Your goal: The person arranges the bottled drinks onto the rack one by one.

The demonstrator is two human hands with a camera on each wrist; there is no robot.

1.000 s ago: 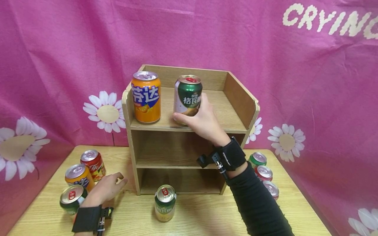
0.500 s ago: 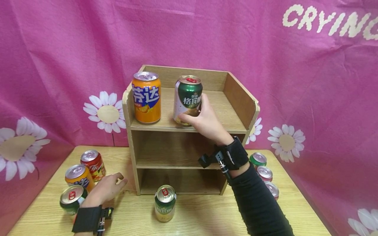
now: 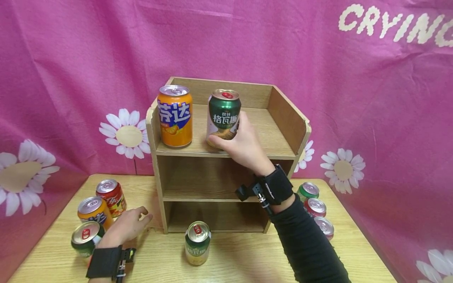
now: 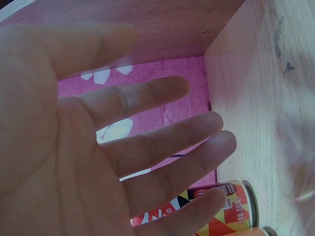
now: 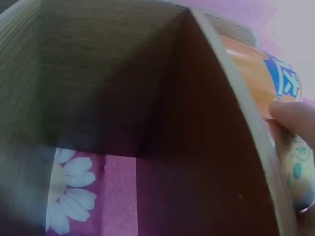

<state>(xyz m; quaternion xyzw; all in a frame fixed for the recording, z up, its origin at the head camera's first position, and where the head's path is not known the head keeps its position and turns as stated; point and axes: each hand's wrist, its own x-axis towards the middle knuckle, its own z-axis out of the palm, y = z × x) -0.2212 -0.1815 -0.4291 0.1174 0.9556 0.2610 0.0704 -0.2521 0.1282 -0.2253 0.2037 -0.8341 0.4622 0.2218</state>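
On the top board of a wooden shelf (image 3: pixel 226 155), my right hand (image 3: pixel 244 145) grips a green and white drink can (image 3: pixel 224 114) with a red pull tab, thumb across its front. The can stands upright, its label facing forward. To its left is an orange soda can (image 3: pixel 175 118), apart from it; both also show in part at the right of the right wrist view. My left hand (image 3: pixel 127 226) is over the table at the left with relaxed fingers, holding nothing. Near it stand a red can (image 3: pixel 111 198), another orange can (image 3: pixel 94 212) and a green can (image 3: pixel 86 239).
Another green can (image 3: pixel 197 243) stands on the table (image 3: pixel 244 259) before the shelf. At the right edge stand a green can (image 3: pixel 308 191) and two reddish cans (image 3: pixel 316 207), partly behind the right arm. A pink flowered cloth (image 3: pixel 226 39) hangs behind.
My right hand has turned the green and white can slightly, so its label faces more to the front, and shifted it a little left. The left hand has stayed still.
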